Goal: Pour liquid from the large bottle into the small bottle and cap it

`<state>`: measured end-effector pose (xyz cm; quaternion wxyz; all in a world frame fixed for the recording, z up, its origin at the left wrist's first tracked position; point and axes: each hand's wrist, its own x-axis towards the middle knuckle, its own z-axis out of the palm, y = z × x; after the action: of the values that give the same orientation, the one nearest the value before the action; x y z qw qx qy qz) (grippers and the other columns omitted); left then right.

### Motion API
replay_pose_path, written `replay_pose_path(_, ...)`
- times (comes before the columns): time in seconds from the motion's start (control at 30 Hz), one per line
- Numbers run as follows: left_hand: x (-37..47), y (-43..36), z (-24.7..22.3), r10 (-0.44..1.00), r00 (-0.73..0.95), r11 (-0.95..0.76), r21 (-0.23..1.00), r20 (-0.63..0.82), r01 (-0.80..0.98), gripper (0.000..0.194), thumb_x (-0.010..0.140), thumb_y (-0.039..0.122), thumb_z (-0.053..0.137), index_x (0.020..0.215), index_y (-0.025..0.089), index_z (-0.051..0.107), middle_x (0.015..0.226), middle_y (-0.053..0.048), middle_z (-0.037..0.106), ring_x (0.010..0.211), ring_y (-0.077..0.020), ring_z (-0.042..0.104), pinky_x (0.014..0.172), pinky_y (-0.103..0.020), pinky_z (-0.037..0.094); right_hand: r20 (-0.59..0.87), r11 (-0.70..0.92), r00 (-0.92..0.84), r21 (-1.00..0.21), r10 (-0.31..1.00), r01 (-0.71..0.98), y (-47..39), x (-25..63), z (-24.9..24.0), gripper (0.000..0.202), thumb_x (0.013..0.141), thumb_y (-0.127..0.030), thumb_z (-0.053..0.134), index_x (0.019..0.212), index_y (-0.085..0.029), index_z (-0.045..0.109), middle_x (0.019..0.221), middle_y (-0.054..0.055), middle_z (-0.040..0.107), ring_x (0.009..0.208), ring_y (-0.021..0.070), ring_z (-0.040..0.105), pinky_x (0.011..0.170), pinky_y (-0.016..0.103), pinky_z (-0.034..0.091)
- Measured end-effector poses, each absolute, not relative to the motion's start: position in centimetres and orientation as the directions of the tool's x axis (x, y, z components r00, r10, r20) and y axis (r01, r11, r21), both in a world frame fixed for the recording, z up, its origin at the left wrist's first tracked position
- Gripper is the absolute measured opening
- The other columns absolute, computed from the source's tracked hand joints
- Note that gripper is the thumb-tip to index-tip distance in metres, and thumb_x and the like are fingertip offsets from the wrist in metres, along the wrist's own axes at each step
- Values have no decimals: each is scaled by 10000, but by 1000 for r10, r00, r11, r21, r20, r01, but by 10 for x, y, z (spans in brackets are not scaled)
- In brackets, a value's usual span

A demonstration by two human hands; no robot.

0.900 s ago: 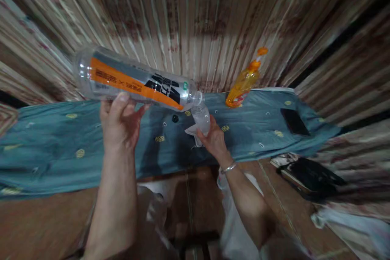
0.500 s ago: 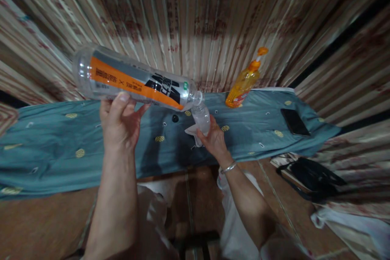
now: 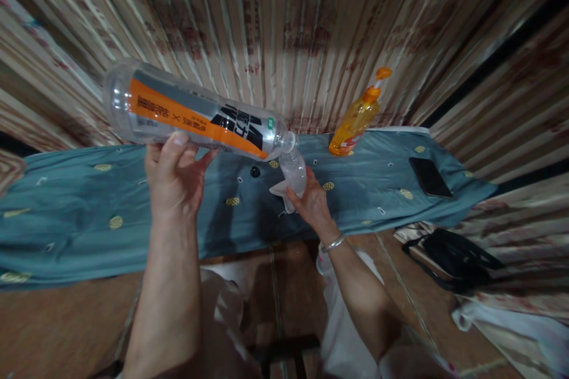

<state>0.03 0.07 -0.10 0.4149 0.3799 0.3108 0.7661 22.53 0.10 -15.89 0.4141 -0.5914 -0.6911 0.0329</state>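
Observation:
My left hand (image 3: 175,172) grips a large clear plastic bottle (image 3: 195,112) with an orange, grey and black label. The bottle is tipped nearly level, its uncapped mouth pointing right. Right at that mouth is the neck of a small clear bottle (image 3: 294,173), which leans up to the left. My right hand (image 3: 312,201) is closed round this small bottle, and its fingers hide part of it. A pale, pointed, star-like piece (image 3: 281,190) shows beside the small bottle; whether it is joined to it I cannot tell. A small dark cap (image 3: 255,172) lies on the cloth.
A blue-green patterned cloth (image 3: 173,237) covers the long table. An orange pump bottle (image 3: 355,121) stands at the back edge, and a black phone (image 3: 430,177) lies at the right. Behind hangs a striped curtain (image 3: 293,41). A black bag (image 3: 457,254) sits low at the right.
The base end of the large bottle has risen slightly, tilting it a little more toward the small bottle. My right hand and the small bottle have hardly moved.

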Motion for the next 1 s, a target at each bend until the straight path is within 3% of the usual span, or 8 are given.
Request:
replay_pose_path(0.63,0,1,-2,873,-324,-469,808,364,-357,525,598,322,814,1094,295,640,1147,-1,698,953,-188,649,737,-355,605,541,301,43,-530,840,793,1,226,-159,669,895,-480,526,1380,-36,406,1200,248,670,1080,336,675,926,481,553)
replay_pose_path(1.0,1,1,-1,875,-352,-458,802,332,-384,369,589,314,815,901,247,630,1066,-4,689,927,-194,629,719,-346,582,509,290,41,-553,860,781,0,225,-155,653,895,-446,535,1391,-47,389,1210,252,666,1085,335,674,930,485,545)
